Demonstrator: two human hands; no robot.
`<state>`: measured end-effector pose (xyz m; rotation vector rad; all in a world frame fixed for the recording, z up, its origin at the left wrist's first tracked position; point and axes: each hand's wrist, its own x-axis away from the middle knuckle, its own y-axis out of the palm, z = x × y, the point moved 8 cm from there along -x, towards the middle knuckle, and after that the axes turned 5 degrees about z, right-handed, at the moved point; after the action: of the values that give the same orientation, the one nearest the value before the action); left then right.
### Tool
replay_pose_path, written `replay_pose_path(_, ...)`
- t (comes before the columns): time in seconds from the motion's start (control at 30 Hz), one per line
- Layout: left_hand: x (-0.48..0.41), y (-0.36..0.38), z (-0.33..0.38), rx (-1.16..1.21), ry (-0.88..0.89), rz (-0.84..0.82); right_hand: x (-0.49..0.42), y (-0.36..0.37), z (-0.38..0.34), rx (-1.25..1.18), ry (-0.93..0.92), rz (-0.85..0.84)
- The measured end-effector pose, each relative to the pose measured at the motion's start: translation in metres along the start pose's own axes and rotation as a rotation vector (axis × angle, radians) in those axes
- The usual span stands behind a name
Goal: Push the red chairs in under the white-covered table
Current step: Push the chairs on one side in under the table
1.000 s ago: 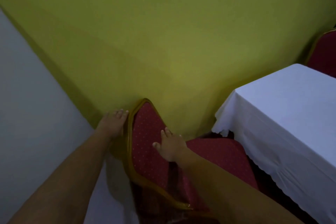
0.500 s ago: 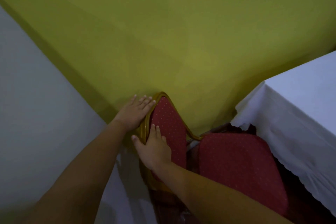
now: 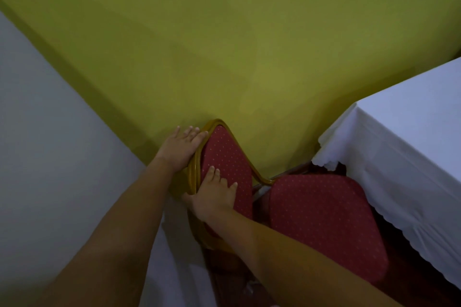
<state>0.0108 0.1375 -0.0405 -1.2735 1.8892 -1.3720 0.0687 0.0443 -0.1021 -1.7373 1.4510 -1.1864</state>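
A red chair (image 3: 321, 222) with a gold frame and dotted upholstery stands at the lower centre, its seat pointing right toward the white-covered table (image 3: 409, 147). The seat's far edge lies just beneath the scalloped hem of the cloth. My left hand (image 3: 180, 148) lies flat against the outer side of the backrest near its top. My right hand (image 3: 214, 197) grips the backrest lower down, fingers on the red padding, thumb wrapped behind the gold frame.
A yellow-green wall (image 3: 224, 45) fills the upper view directly behind the chair. A pale white floor or surface (image 3: 50, 144) lies to the left. Dark red floor shows beneath the chair at the bottom.
My right hand has shifted from the padding's middle to the backrest's left edge and gripped it. The left hand spread flat on the backrest's back. The chair's seat now sits closer to the cloth.
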Motion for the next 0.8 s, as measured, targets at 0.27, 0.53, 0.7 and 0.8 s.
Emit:
replay_pose_path(0.27,0.009,-0.008,0.034,0.076,-0.085,0.024,0.028,-0.016,0.029,0.13,-0.071,0.079)
replay_pose_path(0.53,0.023,-0.02,0.081,0.131,-0.134,0.057,0.068,-0.034,0.067,0.251,-0.126,0.166)
replay_pose_path(0.7,0.044,-0.032,0.114,0.163,-0.141,0.056,0.098,-0.036,0.091,0.309,-0.156,0.177)
replay_pose_path(0.8,0.057,-0.036,0.134,0.176,-0.137,0.062,0.119,-0.038,0.106,0.319,-0.185,0.182)
